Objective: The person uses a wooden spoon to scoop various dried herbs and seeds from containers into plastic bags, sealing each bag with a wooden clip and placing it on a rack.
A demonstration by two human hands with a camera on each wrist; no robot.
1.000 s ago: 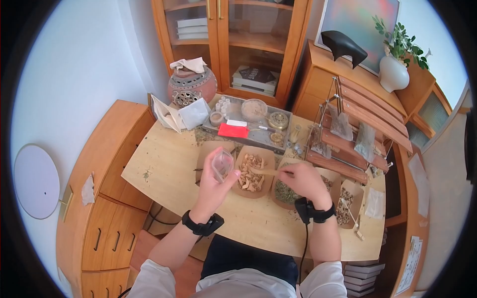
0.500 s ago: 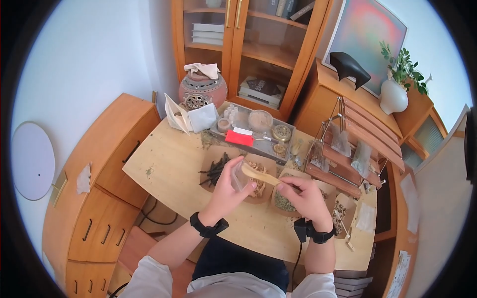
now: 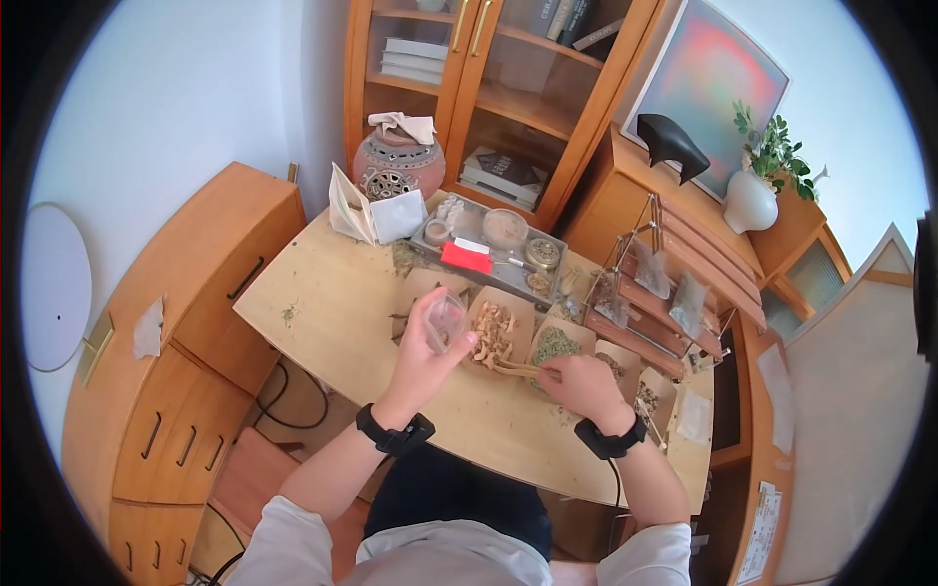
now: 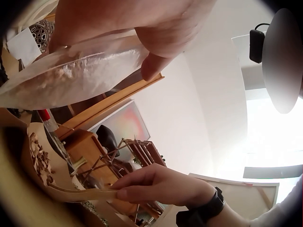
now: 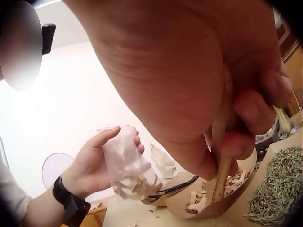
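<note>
My left hand (image 3: 418,363) holds a small clear plastic bag (image 3: 447,320), its mouth spread open above the table. Pale dried pieces show inside the bag (image 5: 137,182) in the right wrist view. My right hand (image 3: 589,388) pinches the handle of a wooden spoon (image 4: 80,194) between thumb and fingers. The spoon's far end is down at the near side of a brown paper tray (image 5: 189,213) of dried tan slices (image 3: 491,324). Just right of that tray stands another, with dried green herb (image 3: 555,347) in it; the right hand is over its near edge.
Behind the paper trays lies a grey tray (image 3: 467,285) with small jars, a red packet (image 3: 466,257) and a brass tin (image 3: 542,254). A tiered wooden rack (image 3: 650,327) with bagged bits stands at the right. A pierced clay pot (image 3: 399,168) sits at the back left.
Half a second ago the spoon was raised at the bag's mouth. Since then the right hand has lowered it to the tray of slices, and the left hand has shifted left with the bag.
</note>
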